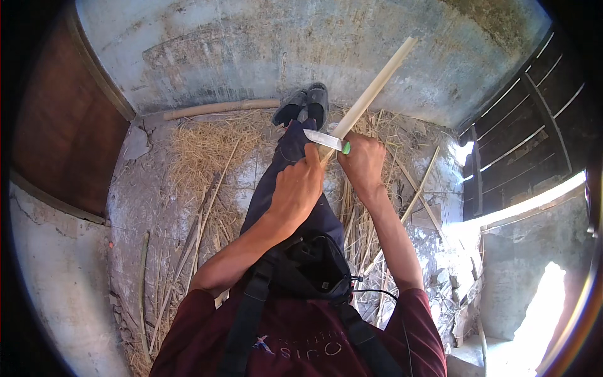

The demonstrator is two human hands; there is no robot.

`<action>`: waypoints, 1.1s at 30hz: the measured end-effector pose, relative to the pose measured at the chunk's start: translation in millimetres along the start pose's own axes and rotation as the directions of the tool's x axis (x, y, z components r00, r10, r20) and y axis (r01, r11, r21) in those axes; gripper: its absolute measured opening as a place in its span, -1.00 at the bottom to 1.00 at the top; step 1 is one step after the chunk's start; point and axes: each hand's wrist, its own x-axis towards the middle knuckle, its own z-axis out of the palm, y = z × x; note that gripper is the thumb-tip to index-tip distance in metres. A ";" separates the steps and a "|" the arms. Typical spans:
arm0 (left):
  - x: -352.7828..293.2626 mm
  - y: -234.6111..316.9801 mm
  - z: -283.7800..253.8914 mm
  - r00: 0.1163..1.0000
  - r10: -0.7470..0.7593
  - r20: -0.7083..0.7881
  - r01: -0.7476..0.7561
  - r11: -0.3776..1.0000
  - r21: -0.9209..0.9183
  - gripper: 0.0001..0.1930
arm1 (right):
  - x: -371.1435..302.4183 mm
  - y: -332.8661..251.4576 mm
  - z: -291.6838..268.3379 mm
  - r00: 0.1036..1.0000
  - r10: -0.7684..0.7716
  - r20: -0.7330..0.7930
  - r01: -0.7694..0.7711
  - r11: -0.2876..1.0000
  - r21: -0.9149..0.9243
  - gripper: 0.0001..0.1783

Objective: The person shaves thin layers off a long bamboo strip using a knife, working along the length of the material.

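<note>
My right hand [364, 162] is closed around the green handle of a knife [322, 138]. Its pale blade points left and lies across a long, light-coloured bamboo strip [375, 86]. The strip slants up and to the right, away from me, past my shoes. My left hand [297, 188] grips the strip's near end, just below the blade, with the index finger stretched up close to the blade. The strip's lowest end is hidden by that hand. Both hands are above my legs in dark trousers [270, 185].
Straw-like shavings [210, 151] and split strips [419, 185] litter the floor on both sides. A round pole [220, 108] lies along the stained far wall [251, 56]. There is a brown door panel [66, 119] on the left and a dark slatted panel [521, 132] on the right.
</note>
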 end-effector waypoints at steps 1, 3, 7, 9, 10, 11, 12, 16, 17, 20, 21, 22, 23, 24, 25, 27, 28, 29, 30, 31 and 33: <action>-0.1 -2.1 1.8 1.000 0.000 0.003 0.000 1.000 0.014 -0.75 | -0.3 0.1 0.5 1.000 0.001 0.019 -0.001 1.000 -0.003 -0.80; -2.2 -6.2 2.6 1.000 0.003 -0.003 -0.003 0.999 0.040 -0.75 | -1.1 1.9 1.4 0.998 0.003 0.058 -0.003 1.000 -0.008 -0.80; -16.6 -8.1 3.1 1.000 0.008 0.028 -0.008 1.000 -0.002 -0.74 | 17.8 56.1 -5.9 0.975 0.219 -0.020 -0.220 0.971 -0.092 -0.86; -23.5 -10.4 4.0 0.999 0.006 0.052 -0.004 0.999 -0.036 -0.75 | 24.7 83.2 -12.5 0.969 0.231 -0.087 -0.237 0.970 -0.058 -0.88; -26.4 -12.5 5.6 0.998 0.001 0.056 0.001 0.999 -0.043 -0.75 | 22.7 85.0 -10.5 0.971 0.232 -0.060 -0.235 0.971 -0.049 -0.88; -28.0 -14.3 7.2 0.998 -0.003 0.059 0.006 0.999 -0.050 -0.75 | 19.7 86.8 -8.7 0.972 0.232 -0.033 -0.233 0.972 -0.040 -0.89; -28.2 -15.9 8.4 0.998 0.002 0.061 0.001 0.999 -0.051 -0.75 | 16.5 89.2 -7.9 0.973 0.232 -0.006 -0.232 0.972 -0.031 -0.89; -31.8 -23.2 14.0 0.996 0.009 0.085 -0.012 0.999 0.032 -0.73 | 8.8 83.9 -7.9 0.976 0.216 0.016 -0.215 0.976 -0.032 -0.90; -32.9 -24.3 16.2 0.995 0.012 0.097 -0.019 0.997 0.070 -0.72 | 8.0 80.4 -7.3 0.977 0.213 0.012 -0.212 0.977 -0.037 -0.90; -35.3 -23.3 18.2 0.997 0.046 0.070 -0.051 0.996 0.074 -0.71 | 14.4 81.9 -9.0 0.983 0.179 -0.046 -0.181 0.982 -0.050 -0.92; -36.1 -22.3 17.2 0.996 0.040 0.084 -0.044 0.998 0.053 -0.72 | 16.8 83.6 -9.6 0.984 0.163 -0.073 -0.167 0.984 -0.055 -0.92; -35.4 -20.4 13.2 0.995 0.032 0.095 -0.035 0.999 0.031 -0.74 | 18.2 84.4 -9.9 0.983 0.163 -0.083 -0.167 0.985 -0.043 -0.93; -34.6 -19.5 11.0 0.994 0.024 0.106 -0.025 1.000 0.009 -0.75 | 19.3 84.9 -9.9 0.982 0.162 -0.092 -0.166 0.986 -0.031 -0.93; -33.6 -19.7 11.3 0.995 0.034 0.097 -0.034 0.999 0.002 -0.74 | 20.7 85.4 -9.9 0.982 0.162 -0.102 -0.164 0.986 -0.019 -0.92; -34.3 -20.0 11.8 0.995 0.041 0.090 -0.040 0.999 -0.005 -0.74 | 22.1 85.3 -9.4 0.981 0.173 -0.086 -0.177 0.983 -0.047 -0.90; -36.5 -21.0 11.4 0.994 0.046 0.095 -0.047 0.999 0.008 -0.73 | 24.7 84.6 -7.9 0.979 0.196 -0.055 -0.201 0.974 -0.103 -0.82; -36.5 -21.7 10.7 0.993 0.048 0.108 -0.051 0.998 0.026 -0.73 | 24.6 84.9 -6.7 0.980 0.184 -0.074 -0.191 0.976 -0.108 -0.81; -36.3 -21.9 9.8 0.992 0.050 0.120 -0.056 0.997 0.045 -0.73 | 24.3 84.5 -4.7 0.981 0.172 -0.092 -0.182 0.977 -0.112 -0.80; -35.7 -21.5 8.5 0.992 0.046 0.119 -0.052 0.998 0.045 -0.73 | 24.4 84.7 -3.5 0.981 0.159 -0.111 -0.171 0.978 -0.117 -0.79; -36.6 -21.1 6.3 0.992 0.040 0.121 -0.046 0.998 0.047 -0.73 | 24.7 84.3 -2.8 0.983 0.158 -0.093 -0.169 0.976 -0.137 -0.78; -40.0 -22.7 4.7 0.992 0.034 0.122 -0.041 0.998 0.048 -0.73 | 29.8 83.6 -0.2 0.986 0.155 -0.058 -0.163 0.971 -0.175 -0.78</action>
